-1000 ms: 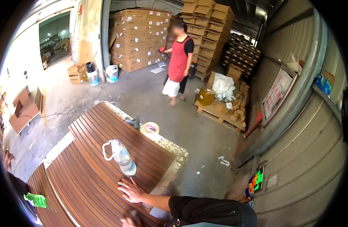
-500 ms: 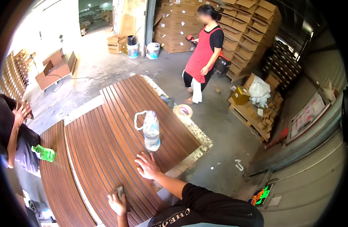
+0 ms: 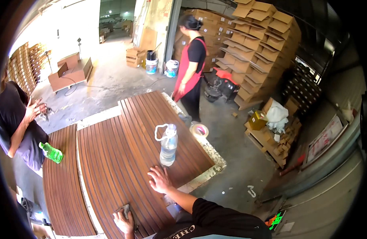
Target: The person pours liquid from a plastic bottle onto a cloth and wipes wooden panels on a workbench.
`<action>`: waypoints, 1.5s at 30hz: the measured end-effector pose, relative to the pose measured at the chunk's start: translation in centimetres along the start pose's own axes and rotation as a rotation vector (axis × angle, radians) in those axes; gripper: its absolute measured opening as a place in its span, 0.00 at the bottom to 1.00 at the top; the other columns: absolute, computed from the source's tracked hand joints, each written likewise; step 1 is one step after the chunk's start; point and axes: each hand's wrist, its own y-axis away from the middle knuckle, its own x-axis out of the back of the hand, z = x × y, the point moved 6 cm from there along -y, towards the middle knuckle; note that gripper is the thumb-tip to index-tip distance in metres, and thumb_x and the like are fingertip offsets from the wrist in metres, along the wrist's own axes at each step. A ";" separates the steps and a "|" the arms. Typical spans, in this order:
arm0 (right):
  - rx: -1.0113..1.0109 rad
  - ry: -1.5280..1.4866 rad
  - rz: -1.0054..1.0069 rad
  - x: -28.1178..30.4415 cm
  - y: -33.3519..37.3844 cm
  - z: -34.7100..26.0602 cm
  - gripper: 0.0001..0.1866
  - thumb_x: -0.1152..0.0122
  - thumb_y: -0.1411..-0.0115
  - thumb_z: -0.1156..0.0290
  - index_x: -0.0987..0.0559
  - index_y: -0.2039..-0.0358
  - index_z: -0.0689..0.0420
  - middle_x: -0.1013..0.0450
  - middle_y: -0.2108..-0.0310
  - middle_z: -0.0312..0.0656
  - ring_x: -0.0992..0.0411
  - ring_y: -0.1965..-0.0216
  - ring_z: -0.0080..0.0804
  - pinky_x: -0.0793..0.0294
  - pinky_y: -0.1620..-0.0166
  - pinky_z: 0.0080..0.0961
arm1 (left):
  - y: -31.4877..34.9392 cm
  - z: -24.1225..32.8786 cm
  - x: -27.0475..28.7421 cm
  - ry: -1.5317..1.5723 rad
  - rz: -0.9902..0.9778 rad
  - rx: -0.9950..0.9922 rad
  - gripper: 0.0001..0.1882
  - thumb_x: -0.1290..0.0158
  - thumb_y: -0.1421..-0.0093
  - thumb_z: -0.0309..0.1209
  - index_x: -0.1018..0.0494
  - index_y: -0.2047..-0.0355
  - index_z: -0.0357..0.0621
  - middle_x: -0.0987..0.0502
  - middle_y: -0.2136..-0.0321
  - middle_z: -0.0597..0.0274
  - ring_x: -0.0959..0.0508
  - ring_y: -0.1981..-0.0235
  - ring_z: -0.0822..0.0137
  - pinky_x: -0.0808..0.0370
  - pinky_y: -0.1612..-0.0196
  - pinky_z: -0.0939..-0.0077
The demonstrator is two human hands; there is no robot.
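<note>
My left hand [image 3: 123,221] is closed around a greyish rag [image 3: 126,210], pressed on a grooved brown wooden panel [image 3: 111,167]. My right hand [image 3: 160,179] lies on the same panel with its fingers spread, holding nothing. Just beyond those fingers stands a large clear plastic bottle [image 3: 168,149] with a looped white handle and liquid inside. A narrower grooved panel [image 3: 61,191] lies along the left, with a green bottle [image 3: 51,152] tipped over on it.
A tape roll [image 3: 199,130] sits at the table's far right edge. At left, a person in dark clothing [image 3: 22,119] has both hands raised. Past the table walks a person in a red apron [image 3: 189,67]. Stacked cartons [image 3: 259,51] and a loaded pallet [image 3: 267,145] stand on the right.
The person in the red apron has moved left past the table, uncovering a black and orange machine. My view has shifted slightly. My hands stay at about the same places on the panel.
</note>
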 end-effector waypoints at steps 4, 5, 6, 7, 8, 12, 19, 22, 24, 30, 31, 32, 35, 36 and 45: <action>-0.018 0.003 -0.003 0.0 0.3 0.2 0.23 0.44 0.44 0.63 0.31 0.48 0.51 0.41 0.40 0.45 0.49 0.34 0.48 0.55 0.36 0.60 | -0.2 0.8 0.4 0.019 0.005 -0.014 0.17 0.42 0.52 0.34 0.29 0.63 0.40 0.30 0.66 0.47 0.29 0.62 0.44 0.34 0.60 0.54; -0.018 -0.009 -0.002 0.0 0.1 0.1 0.22 0.44 0.44 0.63 0.31 0.48 0.51 0.41 0.40 0.45 0.49 0.34 0.48 0.56 0.35 0.59 | -0.3 1.1 0.6 0.005 0.009 0.006 0.17 0.42 0.52 0.34 0.29 0.63 0.40 0.30 0.66 0.46 0.29 0.63 0.44 0.34 0.60 0.54; -0.027 -0.014 0.003 0.0 0.3 -0.1 0.22 0.44 0.44 0.63 0.31 0.48 0.51 0.41 0.40 0.45 0.49 0.34 0.48 0.56 0.35 0.59 | 0.0 1.0 0.9 -0.016 0.004 0.033 0.17 0.42 0.52 0.34 0.29 0.63 0.40 0.30 0.66 0.46 0.29 0.63 0.44 0.34 0.60 0.54; -0.025 -0.002 -0.014 0.0 0.3 -0.1 0.22 0.44 0.43 0.63 0.31 0.48 0.51 0.41 0.40 0.45 0.49 0.34 0.48 0.56 0.35 0.59 | 0.0 0.9 0.9 0.000 -0.017 0.023 0.17 0.42 0.52 0.34 0.29 0.63 0.40 0.30 0.66 0.46 0.28 0.63 0.43 0.34 0.60 0.53; -0.021 0.009 -0.032 0.0 0.3 -0.1 0.22 0.45 0.43 0.63 0.31 0.47 0.51 0.41 0.39 0.44 0.49 0.34 0.48 0.56 0.35 0.59 | -0.1 0.3 0.5 0.011 -0.010 0.021 0.17 0.42 0.52 0.34 0.29 0.63 0.40 0.30 0.66 0.46 0.28 0.63 0.44 0.33 0.60 0.53; -0.039 -0.019 -0.035 0.3 0.4 0.0 0.23 0.45 0.43 0.63 0.31 0.47 0.51 0.42 0.39 0.45 0.51 0.34 0.48 0.59 0.34 0.59 | -0.2 0.5 0.3 -0.014 0.002 0.013 0.17 0.42 0.52 0.35 0.29 0.64 0.39 0.29 0.67 0.48 0.28 0.63 0.47 0.33 0.60 0.56; -0.046 -0.031 -0.039 0.0 0.5 0.0 0.23 0.45 0.44 0.63 0.31 0.47 0.52 0.42 0.39 0.45 0.51 0.33 0.47 0.60 0.34 0.59 | -0.1 0.7 0.8 0.006 0.001 -0.008 0.17 0.42 0.53 0.34 0.29 0.64 0.40 0.29 0.66 0.48 0.28 0.62 0.46 0.32 0.60 0.55; -0.040 -0.032 -0.027 0.2 0.6 -0.1 0.23 0.45 0.44 0.63 0.31 0.47 0.51 0.42 0.39 0.45 0.51 0.33 0.47 0.59 0.34 0.59 | -0.1 0.8 0.9 0.007 0.016 -0.009 0.17 0.42 0.53 0.34 0.29 0.64 0.40 0.28 0.66 0.48 0.28 0.62 0.46 0.32 0.59 0.54; -0.011 0.016 0.009 0.7 0.5 -0.4 0.22 0.45 0.43 0.62 0.31 0.48 0.51 0.40 0.40 0.45 0.48 0.35 0.48 0.52 0.36 0.60 | -0.1 0.7 0.7 0.005 0.008 -0.002 0.17 0.42 0.53 0.34 0.29 0.64 0.40 0.28 0.66 0.48 0.28 0.62 0.46 0.32 0.59 0.54; -0.013 0.021 -0.003 0.6 0.6 -0.1 0.22 0.45 0.43 0.62 0.31 0.48 0.51 0.40 0.41 0.45 0.47 0.35 0.48 0.52 0.36 0.60 | -0.1 0.8 0.7 0.000 0.002 0.011 0.16 0.42 0.53 0.34 0.29 0.64 0.40 0.28 0.66 0.48 0.28 0.62 0.46 0.32 0.59 0.54; -0.008 0.020 -0.003 0.6 0.5 -0.2 0.22 0.45 0.43 0.62 0.31 0.48 0.51 0.40 0.41 0.45 0.47 0.35 0.48 0.52 0.36 0.60 | -0.1 0.7 0.7 -0.001 0.006 0.014 0.16 0.42 0.53 0.34 0.29 0.64 0.40 0.28 0.66 0.48 0.28 0.62 0.46 0.32 0.59 0.54; -0.015 0.023 -0.011 0.5 0.5 -0.2 0.22 0.45 0.43 0.62 0.31 0.48 0.51 0.40 0.41 0.45 0.47 0.35 0.48 0.53 0.36 0.59 | -0.1 0.7 0.7 0.000 0.006 0.008 0.16 0.42 0.53 0.34 0.29 0.64 0.41 0.28 0.66 0.48 0.27 0.62 0.46 0.32 0.59 0.55; -0.014 0.027 -0.019 0.5 0.4 -0.3 0.22 0.45 0.43 0.62 0.30 0.48 0.51 0.40 0.40 0.45 0.47 0.35 0.48 0.53 0.36 0.59 | -0.1 0.4 0.6 -0.002 0.010 0.014 0.16 0.41 0.53 0.34 0.29 0.64 0.41 0.28 0.66 0.48 0.27 0.62 0.47 0.32 0.59 0.55; -0.013 0.030 -0.017 0.5 0.4 -0.4 0.22 0.45 0.43 0.62 0.30 0.48 0.51 0.40 0.40 0.45 0.47 0.35 0.48 0.53 0.36 0.59 | -0.1 0.4 0.6 -0.005 0.009 0.019 0.16 0.41 0.53 0.35 0.28 0.65 0.41 0.28 0.66 0.48 0.28 0.62 0.47 0.32 0.59 0.55; -0.024 0.012 -0.034 -0.1 0.4 0.2 0.23 0.45 0.44 0.60 0.30 0.48 0.52 0.41 0.39 0.43 0.50 0.34 0.46 0.57 0.34 0.57 | -0.2 0.5 0.8 -0.020 0.029 0.013 0.16 0.41 0.53 0.37 0.28 0.66 0.43 0.28 0.68 0.50 0.28 0.63 0.47 0.33 0.61 0.56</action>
